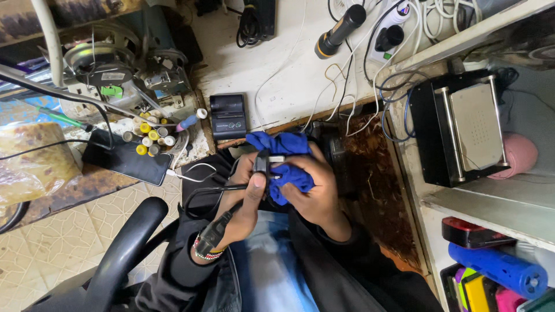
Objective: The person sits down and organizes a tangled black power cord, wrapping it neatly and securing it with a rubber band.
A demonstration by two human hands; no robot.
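Observation:
My left hand point(247, 199), with a beaded bracelet at the wrist, is closed around a small black adapter point(261, 164) whose black cable point(214, 190) loops down past my wrist. Against the adapter, my right hand point(319, 188) grips a bunched blue cloth point(283, 147). Part of the cloth spills over the top of both hands. Both hands are held close together above my lap, just below the edge of the workbench.
A black phone point(127, 159), several small bottles point(151, 136) and a small black printer point(228, 115) lie on the bench. A torch point(341, 29) and power strip point(394, 32) sit further back. A black machine with a metal plate point(465, 127) stands right, a chair armrest point(124, 248) lower left.

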